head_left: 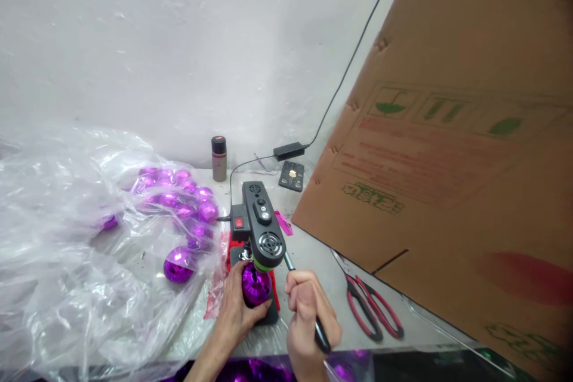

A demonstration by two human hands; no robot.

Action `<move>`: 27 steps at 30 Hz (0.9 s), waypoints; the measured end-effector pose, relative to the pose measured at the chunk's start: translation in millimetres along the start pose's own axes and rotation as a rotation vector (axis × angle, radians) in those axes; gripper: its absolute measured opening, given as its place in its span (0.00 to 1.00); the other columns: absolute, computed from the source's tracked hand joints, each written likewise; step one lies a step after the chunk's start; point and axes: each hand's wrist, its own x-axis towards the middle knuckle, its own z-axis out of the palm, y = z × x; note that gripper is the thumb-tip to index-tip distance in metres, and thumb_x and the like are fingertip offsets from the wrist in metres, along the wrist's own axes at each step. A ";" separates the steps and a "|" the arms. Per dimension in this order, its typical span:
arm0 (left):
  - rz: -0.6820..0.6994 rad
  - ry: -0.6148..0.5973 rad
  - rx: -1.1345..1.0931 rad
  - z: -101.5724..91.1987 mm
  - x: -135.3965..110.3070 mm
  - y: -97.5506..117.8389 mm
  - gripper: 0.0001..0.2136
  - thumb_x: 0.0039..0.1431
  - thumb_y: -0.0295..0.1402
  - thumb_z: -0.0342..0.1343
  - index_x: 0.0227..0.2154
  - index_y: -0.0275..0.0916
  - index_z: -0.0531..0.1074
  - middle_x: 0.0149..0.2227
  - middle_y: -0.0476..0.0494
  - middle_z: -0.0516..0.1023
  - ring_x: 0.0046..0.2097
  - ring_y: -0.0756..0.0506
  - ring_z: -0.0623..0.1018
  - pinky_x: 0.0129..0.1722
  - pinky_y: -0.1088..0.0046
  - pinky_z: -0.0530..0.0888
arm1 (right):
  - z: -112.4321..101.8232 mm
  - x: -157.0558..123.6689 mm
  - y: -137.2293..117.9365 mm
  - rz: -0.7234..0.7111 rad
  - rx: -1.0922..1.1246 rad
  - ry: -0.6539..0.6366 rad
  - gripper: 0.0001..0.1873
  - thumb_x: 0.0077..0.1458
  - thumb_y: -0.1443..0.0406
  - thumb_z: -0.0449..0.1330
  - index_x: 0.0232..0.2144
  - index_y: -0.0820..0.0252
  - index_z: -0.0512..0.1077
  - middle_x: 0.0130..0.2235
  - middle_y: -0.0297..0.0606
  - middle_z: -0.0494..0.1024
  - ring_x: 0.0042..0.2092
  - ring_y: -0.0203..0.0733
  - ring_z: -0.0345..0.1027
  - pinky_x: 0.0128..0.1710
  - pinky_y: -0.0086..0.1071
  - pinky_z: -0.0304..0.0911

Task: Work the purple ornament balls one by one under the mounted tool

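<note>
My left hand (237, 304) is wrapped round a shiny purple ball ornament (256, 284), fingers on its left side and thumb along its lower edge. The ball sits under the head of a small black bench machine (263, 221) with a red switch and round vents. My right hand (311, 316) is closed round the black grip of a lever (322, 335), whose metal rod runs up to the machine's right side. The machine's base and the red part on it are partly hidden by my left hand and the ball.
Clear plastic sheeting (111, 304) covers the left, with several purple balls (178, 264) in it. Red-handled scissors (373, 304) lie on the right beside a large cardboard box (447, 131). At the back stand a bottle (219, 159), a power adapter (289, 151) and a dark flat box (291, 176).
</note>
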 end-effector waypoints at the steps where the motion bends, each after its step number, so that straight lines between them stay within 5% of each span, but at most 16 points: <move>1: 0.002 -0.003 -0.007 0.1 -0.1 -0.3 0.36 0.46 0.38 0.69 0.60 0.37 0.67 0.58 0.30 0.78 0.60 0.27 0.78 0.62 0.40 0.73 | -0.1 -0.9 1.5 -0.005 0.013 0.001 0.20 0.72 0.69 0.49 0.25 0.52 0.62 0.23 0.33 0.65 0.26 0.41 0.64 0.24 0.35 0.54; 27: -0.041 -0.059 -0.049 -4.0 2.2 8.1 0.36 0.46 0.37 0.68 0.60 0.38 0.65 0.58 0.31 0.76 0.61 0.28 0.77 0.63 0.41 0.72 | -0.8 -14.4 22.2 -0.055 0.038 0.015 0.20 0.73 0.66 0.50 0.25 0.54 0.63 0.25 0.30 0.68 0.24 0.36 0.62 0.23 0.31 0.56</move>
